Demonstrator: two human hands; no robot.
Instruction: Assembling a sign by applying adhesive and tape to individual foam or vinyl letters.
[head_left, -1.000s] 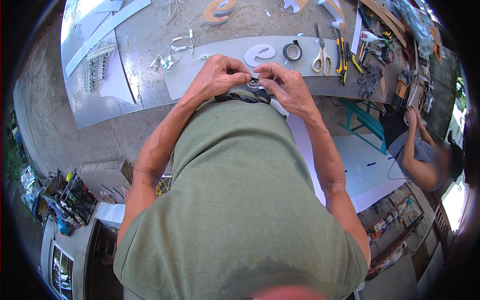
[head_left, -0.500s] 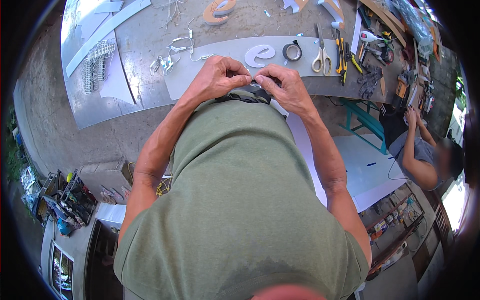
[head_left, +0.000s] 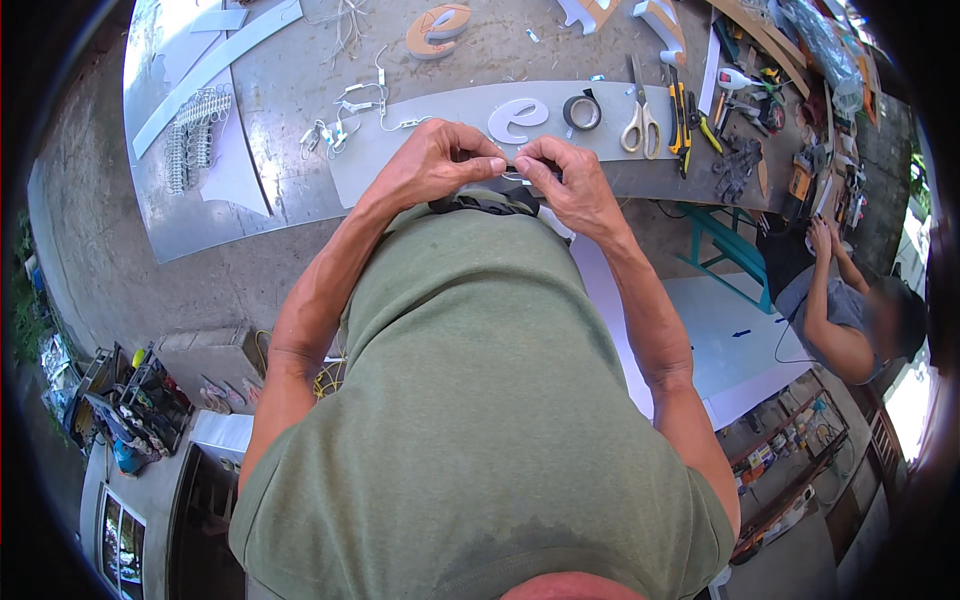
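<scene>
My left hand (head_left: 441,163) and my right hand (head_left: 572,183) meet just over the table's near edge, thumbs and fingertips pinched close together. Between them shows a small dark strip or wire end, too small to name, with a thin pale bit below it. A string of white LED modules (head_left: 358,104) on thin wire lies on the table and runs up to my left hand. Just beyond my fingers are a white cut-out letter (head_left: 500,126) and a roll of black tape (head_left: 582,113), both on a grey sheet (head_left: 395,168).
Scissors (head_left: 640,132), yellow-black cutters (head_left: 676,112) and a grey glove (head_left: 738,168) lie to the right. Orange-faced letters (head_left: 424,44) stand farther back. Coiled white strips (head_left: 190,150) lie at left. A co-worker (head_left: 842,315) sits at right by a teal stool (head_left: 730,250).
My fingertips have shifted slightly, still pinched together at the same spot. The view has moved a little, so the table's things sit slightly lower.
</scene>
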